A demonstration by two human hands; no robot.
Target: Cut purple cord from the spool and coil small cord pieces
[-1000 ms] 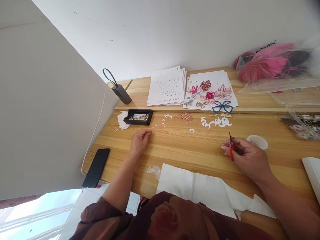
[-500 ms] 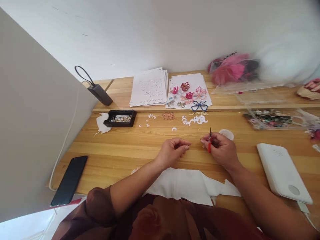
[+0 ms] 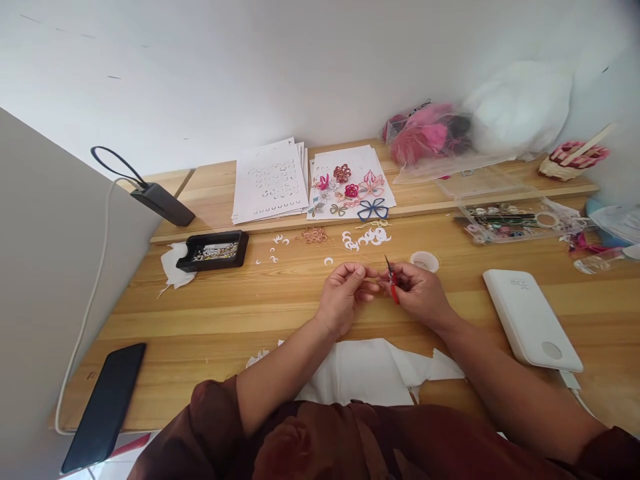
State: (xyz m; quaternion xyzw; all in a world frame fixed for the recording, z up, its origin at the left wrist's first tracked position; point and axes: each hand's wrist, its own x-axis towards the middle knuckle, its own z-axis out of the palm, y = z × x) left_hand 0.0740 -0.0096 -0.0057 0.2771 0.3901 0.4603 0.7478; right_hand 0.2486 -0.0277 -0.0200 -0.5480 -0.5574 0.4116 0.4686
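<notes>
My right hand [image 3: 417,290] is closed around small red-handled scissors [image 3: 393,283], their dark pointed tips aimed away from me. Close beside it, my left hand [image 3: 343,293] pinches thumb and forefinger together. A fine golden thread [image 3: 357,252] seems to run out from those fingers over the table; its end is hard to see. The fingertips of both hands nearly touch. Just beyond them lie white crescent-shaped paper pieces [image 3: 376,236] and a cluster of copper-coloured thread rings [image 3: 314,235]. A round white tub [image 3: 425,261] stands behind my right hand.
Left are a black tray of beads [image 3: 243,250] and a phone [image 3: 105,400]. Paper sheets [image 3: 270,177] and thread flowers [image 3: 351,191] lie at the back. Right are a clear supply box [image 3: 500,227] and a white power bank [image 3: 533,320]. White cloth [image 3: 360,367] lies before me.
My hands have come together; the left fingers now pinch near the right ones. The scissors stay in my right hand. The view has shifted to the right.
</notes>
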